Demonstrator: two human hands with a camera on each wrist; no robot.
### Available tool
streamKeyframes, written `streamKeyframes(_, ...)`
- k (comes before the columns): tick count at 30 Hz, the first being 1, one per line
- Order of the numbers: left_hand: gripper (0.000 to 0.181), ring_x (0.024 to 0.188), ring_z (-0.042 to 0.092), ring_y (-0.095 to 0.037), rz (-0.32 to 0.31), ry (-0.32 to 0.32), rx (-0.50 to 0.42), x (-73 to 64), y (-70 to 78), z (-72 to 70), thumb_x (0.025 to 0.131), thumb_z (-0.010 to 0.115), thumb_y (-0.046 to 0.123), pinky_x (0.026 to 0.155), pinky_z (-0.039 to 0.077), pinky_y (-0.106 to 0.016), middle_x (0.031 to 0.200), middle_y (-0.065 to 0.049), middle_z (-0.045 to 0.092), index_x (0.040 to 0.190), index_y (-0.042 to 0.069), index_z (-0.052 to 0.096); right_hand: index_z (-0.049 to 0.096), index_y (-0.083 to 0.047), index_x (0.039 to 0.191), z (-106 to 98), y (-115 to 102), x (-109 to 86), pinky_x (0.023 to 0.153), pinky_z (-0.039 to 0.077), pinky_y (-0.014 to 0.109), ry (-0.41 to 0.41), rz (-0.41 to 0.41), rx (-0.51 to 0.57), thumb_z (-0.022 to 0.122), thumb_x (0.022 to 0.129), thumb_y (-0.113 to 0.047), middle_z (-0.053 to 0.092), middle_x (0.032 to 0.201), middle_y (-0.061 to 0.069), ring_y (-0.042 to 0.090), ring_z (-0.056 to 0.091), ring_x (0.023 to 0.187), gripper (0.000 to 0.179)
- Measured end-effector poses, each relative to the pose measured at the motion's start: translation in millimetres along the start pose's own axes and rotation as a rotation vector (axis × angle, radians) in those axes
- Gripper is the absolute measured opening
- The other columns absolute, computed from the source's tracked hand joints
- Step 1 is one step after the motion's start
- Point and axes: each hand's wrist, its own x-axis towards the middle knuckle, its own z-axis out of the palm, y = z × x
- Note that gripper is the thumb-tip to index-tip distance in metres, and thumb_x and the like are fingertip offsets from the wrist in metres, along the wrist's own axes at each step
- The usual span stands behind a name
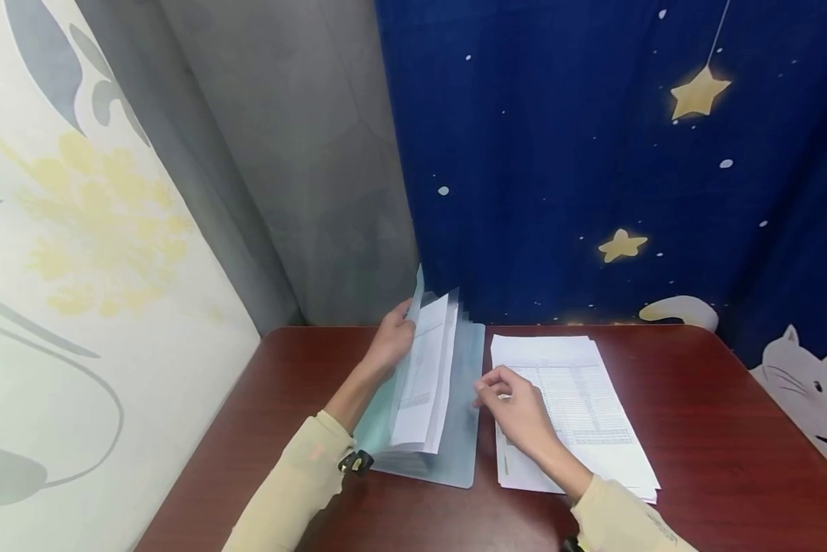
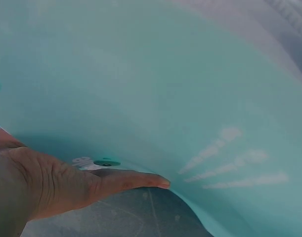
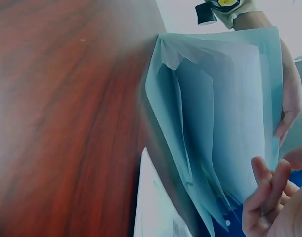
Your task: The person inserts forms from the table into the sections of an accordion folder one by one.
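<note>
A teal document folder (image 1: 474, 445) with clear sleeves stands partly open on the table, its front cover lifted toward the left. My left hand (image 1: 391, 339) grips that cover near its upper edge; in the left wrist view the thumb lies along the bent teal plastic (image 2: 121, 74). Printed sheets (image 1: 423, 368) show inside the sleeves. My right hand (image 1: 520, 410), fingers loosely bent, hovers between the folder and a stack of printed papers (image 1: 558, 356). Nothing can be seen between its fingers. In the right wrist view, the folder's sleeves (image 3: 197, 94) fan apart beside this hand.
The reddish-brown wooden table (image 1: 723, 429) extends to both sides of the papers and folder. Behind it hang a grey curtain (image 1: 303, 153) and a blue curtain (image 1: 558, 153) with stars. A patterned white wall covering (image 1: 109, 322) borders the left side.
</note>
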Motion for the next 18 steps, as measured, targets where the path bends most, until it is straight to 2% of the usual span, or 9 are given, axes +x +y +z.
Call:
streamKeyframes(3, 0.059, 0.151, 0.044, -0.039, -0.002, 0.006, 0.006, 0.8, -0.3, -1.0, 0.107, 0.033, 0.006, 0.126, 0.034, -0.055, 0.169, -0.020, 0.038, 0.166, 0.002, 0.029, 0.072, -0.018, 0.106, -10, 1, -8.9, 0.057, 0.045, 0.024, -0.050, -0.013, -0.035, 0.067, 0.104, -0.034, 0.081, 0.090, 0.002, 0.020, 0.072, 0.067, 0.017)
streamKeyframes(6, 0.058, 0.154, 0.041, -0.037, -0.011, 0.007, 0.005, 1.1, 1.3, -1.2, 0.108, 0.033, 0.007, 0.128, 0.031, -0.055, 0.170, -0.018, 0.036, 0.166, 0.003, 0.029, 0.073, -0.023, 0.108, -21, 3, -18.2, 0.050, 0.039, 0.024, -0.078, -0.019, -0.110, 0.067, 0.104, -0.031, 0.080, 0.093, -0.003, 0.012, 0.056, 0.050, 0.011)
streamKeyframes(8, 0.058, 0.153, 0.042, -0.038, -0.013, 0.008, -0.002, 0.9, 2.0, -1.5, 0.108, 0.033, 0.007, 0.127, 0.032, -0.055, 0.170, -0.019, 0.036, 0.166, 0.002, 0.028, 0.073, -0.025, 0.109, -27, 6, -23.7, 0.048, 0.038, 0.025, -0.081, -0.024, -0.162, 0.069, 0.103, -0.032, 0.079, 0.097, -0.005, 0.007, 0.047, 0.046, 0.011)
streamKeyframes(12, 0.058, 0.149, 0.045, -0.039, -0.026, 0.006, -0.009, 0.0, 1.8, -1.2, 0.109, 0.033, 0.007, 0.126, 0.034, -0.055, 0.170, -0.019, 0.038, 0.166, 0.003, 0.028, 0.076, -0.026, 0.115, -41, 15, -34.8, 0.046, 0.037, 0.025, -0.078, -0.028, -0.258, 0.072, 0.100, -0.033, 0.079, 0.107, -0.006, 0.006, 0.045, 0.044, 0.016)
streamKeyframes(13, 0.058, 0.148, 0.046, -0.040, -0.030, 0.005, -0.011, -0.3, 1.8, -1.3, 0.109, 0.033, 0.007, 0.125, 0.035, -0.055, 0.169, -0.019, 0.038, 0.167, 0.003, 0.028, 0.076, -0.025, 0.117, -45, 17, -36.9, 0.046, 0.038, 0.026, -0.074, -0.033, -0.287, 0.073, 0.100, -0.033, 0.079, 0.104, -0.005, 0.007, 0.045, 0.044, 0.019)
streamKeyframes(14, 0.058, 0.148, 0.046, -0.039, -0.035, 0.006, -0.009, -0.5, 1.9, -1.3, 0.109, 0.033, 0.008, 0.126, 0.035, -0.055, 0.170, -0.018, 0.037, 0.167, 0.004, 0.028, 0.076, -0.024, 0.119, -48, 18, -38.9, 0.047, 0.038, 0.027, -0.065, -0.039, -0.320, 0.074, 0.099, -0.032, 0.079, 0.099, -0.004, 0.009, 0.045, 0.044, 0.022)
streamKeyframes(15, 0.058, 0.148, 0.046, -0.039, -0.040, 0.006, -0.007, -0.6, 1.7, -1.3, 0.109, 0.034, 0.008, 0.126, 0.035, -0.055, 0.170, -0.018, 0.037, 0.167, 0.004, 0.028, 0.076, -0.023, 0.121, -53, 20, -40.7, 0.051, 0.044, 0.029, -0.050, -0.051, -0.359, 0.075, 0.098, -0.031, 0.079, 0.101, -0.003, 0.011, 0.054, 0.049, 0.024)
streamKeyframes(18, 0.058, 0.145, 0.049, -0.040, -0.041, 0.004, -0.015, -0.6, 0.9, -1.6, 0.109, 0.033, 0.008, 0.124, 0.038, -0.055, 0.169, -0.018, 0.039, 0.167, 0.005, 0.028, 0.075, -0.020, 0.126, -65, 24, -44.9, 0.077, 0.058, 0.043, -0.007, -0.071, -0.487, 0.077, 0.095, -0.032, 0.080, 0.110, 0.005, 0.026, 0.074, 0.083, 0.033)
